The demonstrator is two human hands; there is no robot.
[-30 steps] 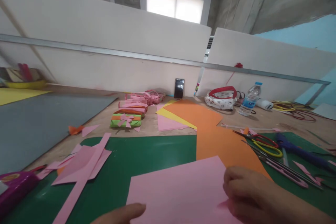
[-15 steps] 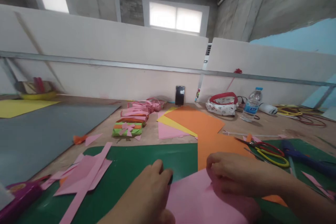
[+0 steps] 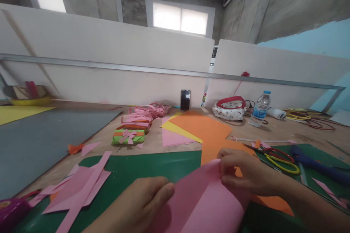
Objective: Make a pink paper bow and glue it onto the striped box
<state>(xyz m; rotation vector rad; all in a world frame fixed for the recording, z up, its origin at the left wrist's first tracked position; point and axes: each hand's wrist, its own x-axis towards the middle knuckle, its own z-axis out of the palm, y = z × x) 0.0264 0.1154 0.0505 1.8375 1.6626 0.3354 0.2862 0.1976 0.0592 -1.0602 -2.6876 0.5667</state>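
Observation:
A sheet of pink paper (image 3: 195, 200) bends upward between my two hands at the bottom of the view. My right hand (image 3: 240, 171) pinches its upper right corner between thumb and fingers. At the sheet's left edge, my left hand (image 3: 142, 200) is closed on the paper, with the thumb on top. A green cutting mat (image 3: 131, 164) lies beneath. Orange paper (image 3: 210, 149) sits just behind the right hand, overlapping the mat. Pink paper pieces and a strip (image 3: 79, 185) lie left of my left hand.
Scissors with red and yellow handles (image 3: 281, 158) and a blue glue gun (image 3: 319, 165) lie at right. A purple tool (image 3: 13, 209) is at lower left. Behind are a green paper piece with a pink bow (image 3: 128, 137), a phone (image 3: 185, 99), a pouch (image 3: 229, 109) and a water bottle (image 3: 260, 109).
The pink sheet has been raised off the mat and now curves upward. My right hand has lifted its corner slightly; my left hand has shifted left and lower. The view has turned slightly right.

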